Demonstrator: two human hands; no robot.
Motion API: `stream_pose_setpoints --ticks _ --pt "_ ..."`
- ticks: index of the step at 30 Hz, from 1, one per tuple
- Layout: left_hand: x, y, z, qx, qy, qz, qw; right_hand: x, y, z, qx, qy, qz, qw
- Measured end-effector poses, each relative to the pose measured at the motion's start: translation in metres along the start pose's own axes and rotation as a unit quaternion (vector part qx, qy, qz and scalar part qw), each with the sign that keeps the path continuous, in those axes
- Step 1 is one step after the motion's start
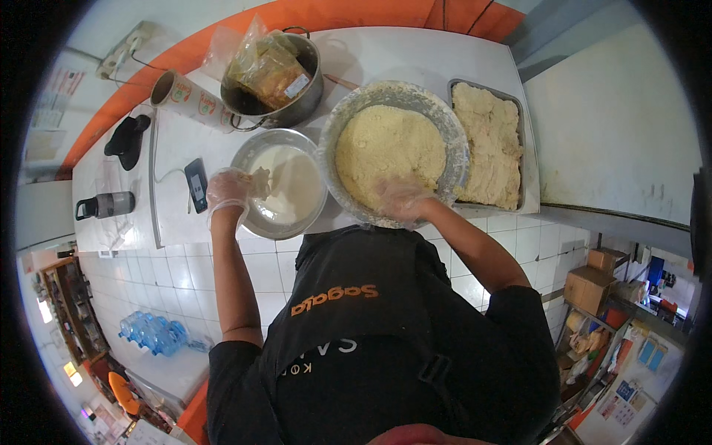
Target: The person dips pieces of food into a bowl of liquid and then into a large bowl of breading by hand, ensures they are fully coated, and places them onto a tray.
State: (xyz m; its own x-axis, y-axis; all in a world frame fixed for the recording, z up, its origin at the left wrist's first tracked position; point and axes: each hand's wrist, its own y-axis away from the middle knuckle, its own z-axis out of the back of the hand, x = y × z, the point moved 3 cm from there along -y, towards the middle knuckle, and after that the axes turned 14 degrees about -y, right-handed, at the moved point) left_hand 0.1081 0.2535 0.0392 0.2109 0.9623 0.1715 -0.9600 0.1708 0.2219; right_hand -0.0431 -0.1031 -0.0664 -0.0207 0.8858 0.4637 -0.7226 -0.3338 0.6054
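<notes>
My left hand (229, 189), in a clear plastic glove, is at the left rim of a metal bowl (243, 219) of milky white batter (295, 183). A pale, batter-coated piece (260, 183) is held at its fingertips over the liquid. My right hand (405, 199), gloved too, rests with its fingers in pale yellow breading flour (389, 139), inside a larger flour-dusted metal bowl (459, 139). Whether its partly buried fingers hold anything cannot be seen. Right of that bowl, a rectangular metal tray (522, 156) carries coated, breaded pieces (486, 147) laid close together.
Behind the batter bowl stands a metal pot (314, 72) with plastic-bagged food (270, 72). A printed paper roll (194, 103) lies beside it. A phone (196, 183), a bottle (114, 204) and a black cap (128, 142) are on the left of the white table (356, 47).
</notes>
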Motion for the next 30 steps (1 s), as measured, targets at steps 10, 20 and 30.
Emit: stream_pose_setpoints --ticks 10,20,30 --pt "-0.002 -0.002 0.014 -0.033 0.010 0.011 0.999 -0.044 -0.025 -0.040 -0.022 -0.009 -0.016 1.000" --pt "-0.025 0.009 0.086 -0.039 0.017 0.010 0.999 0.022 0.037 0.042 0.106 -0.044 -0.104 0.988" --pt "-0.158 -0.011 0.126 -0.017 0.442 -0.084 0.893 -0.005 0.032 0.003 -0.035 -0.167 -0.029 0.985"
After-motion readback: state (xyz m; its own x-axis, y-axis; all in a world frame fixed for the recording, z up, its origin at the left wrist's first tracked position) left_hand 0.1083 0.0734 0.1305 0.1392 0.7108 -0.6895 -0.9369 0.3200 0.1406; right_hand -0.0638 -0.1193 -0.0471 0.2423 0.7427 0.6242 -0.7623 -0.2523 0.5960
